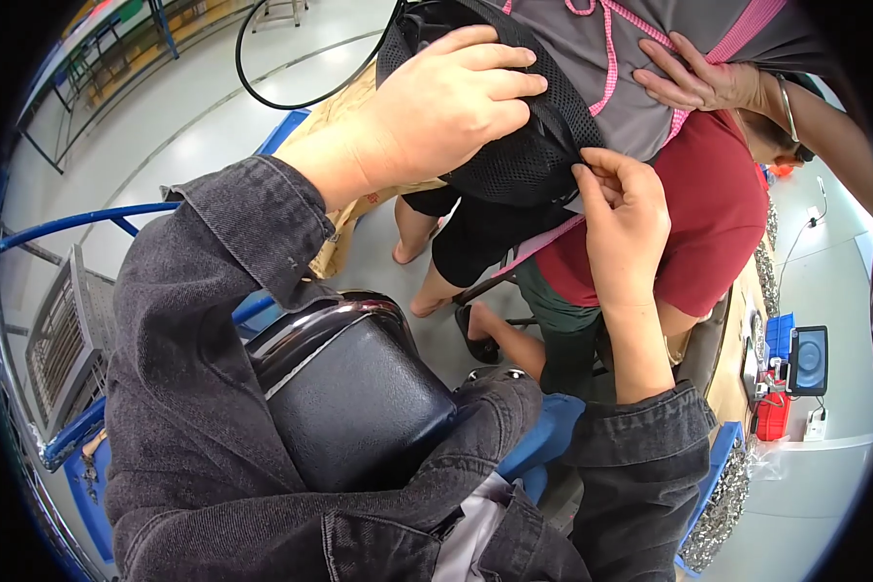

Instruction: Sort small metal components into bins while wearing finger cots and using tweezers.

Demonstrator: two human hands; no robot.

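Note:
Black mesh fabric (514,165) hangs in front of me, its kind unclear. My left hand (456,97) lies across its upper part, fingers bent over the mesh and thumb hidden. Lower down on the right, my right hand (621,199) pinches the mesh's edge between thumb and fingertips. Behind the mesh is a grey apron-like cloth (640,48) with pink checked trim. Another person's hand (698,78), with a bangle at the wrist, rests on that cloth. A person in a red top (689,213) is close beyond my right hand.
A dark padded thing (359,407) with a shiny rim stands against my lap. Blue metal rails (87,223) and a grey slatted panel (63,335) are at left. A black cable (247,82) loops at the top. At right are a small screen (807,360) and bins of metal parts (718,504).

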